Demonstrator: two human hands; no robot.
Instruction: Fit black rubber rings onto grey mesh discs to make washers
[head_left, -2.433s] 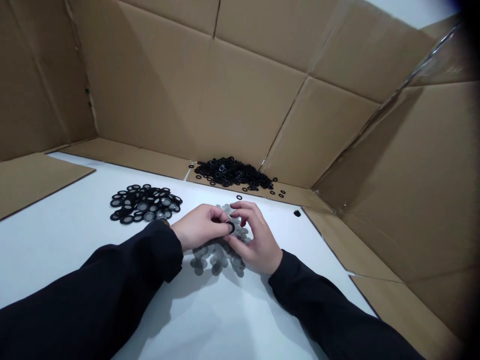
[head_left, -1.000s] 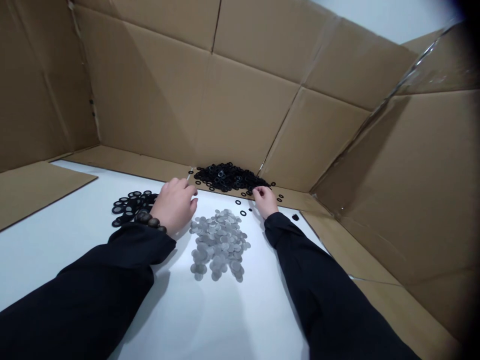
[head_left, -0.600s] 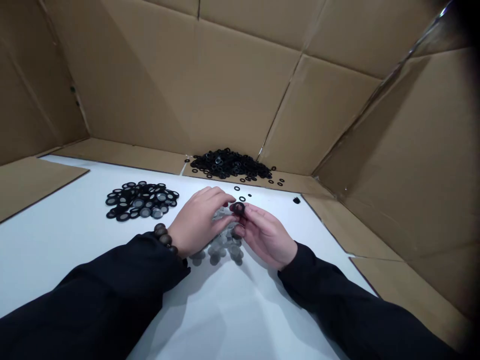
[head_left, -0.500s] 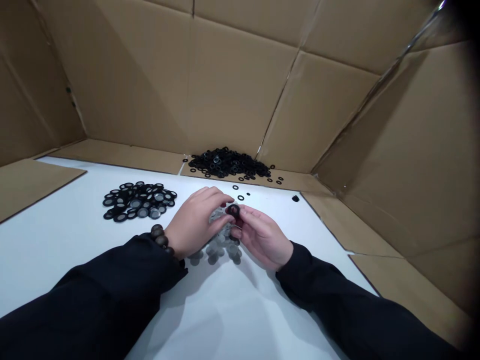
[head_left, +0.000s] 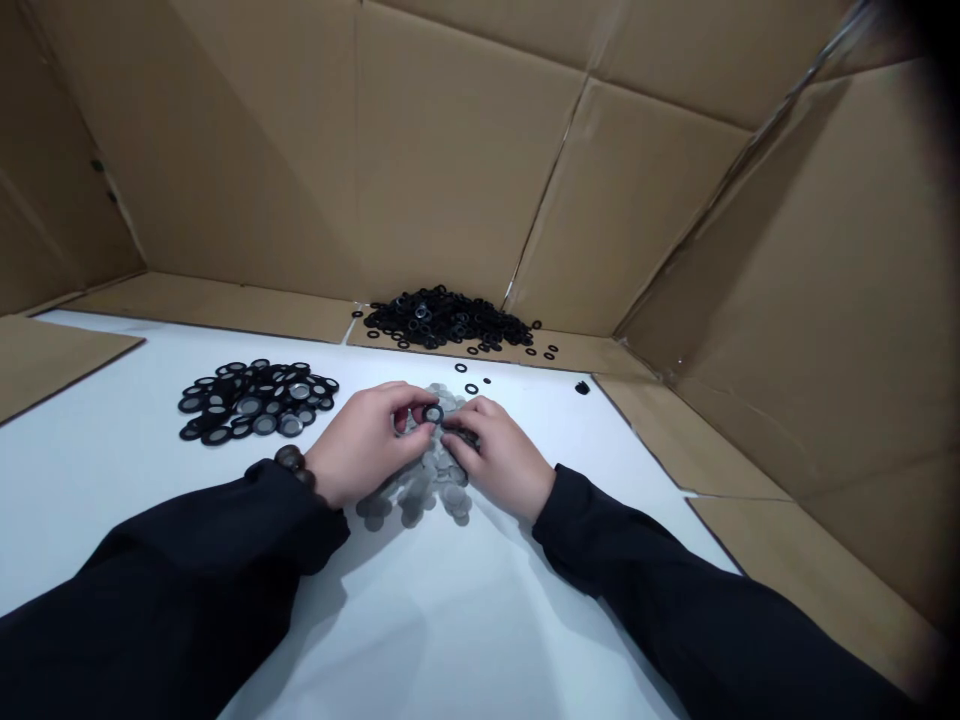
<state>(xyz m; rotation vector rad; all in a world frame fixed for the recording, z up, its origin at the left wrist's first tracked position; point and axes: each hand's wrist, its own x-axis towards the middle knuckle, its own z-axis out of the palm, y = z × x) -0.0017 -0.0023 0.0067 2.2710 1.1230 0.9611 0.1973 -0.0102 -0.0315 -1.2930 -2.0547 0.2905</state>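
Between the thumb and fingers of my left hand [head_left: 375,440] is a black ring [head_left: 433,413], held above a loose pile of thin grey discs [head_left: 454,500]. Close on its right, my right hand [head_left: 504,455] has its fingers curled together over the same pile. Something dark shows at those fingertips, but I cannot make out what it is. Both hands hide parts of the pile. To the left lies a heap of black rings with grey discs in them [head_left: 264,424].
A large heap of black rings [head_left: 450,318] lies at the back against the cardboard wall [head_left: 465,170]. A few loose rings [head_left: 471,389] and a small black piece [head_left: 582,387] lie on the white table [head_left: 480,630]. Cardboard strips [head_left: 652,435] border the table.
The black ring has passed from my right fingers to my left hand. My right hand has turned palm down over the grey discs. The whole view has shifted slightly.
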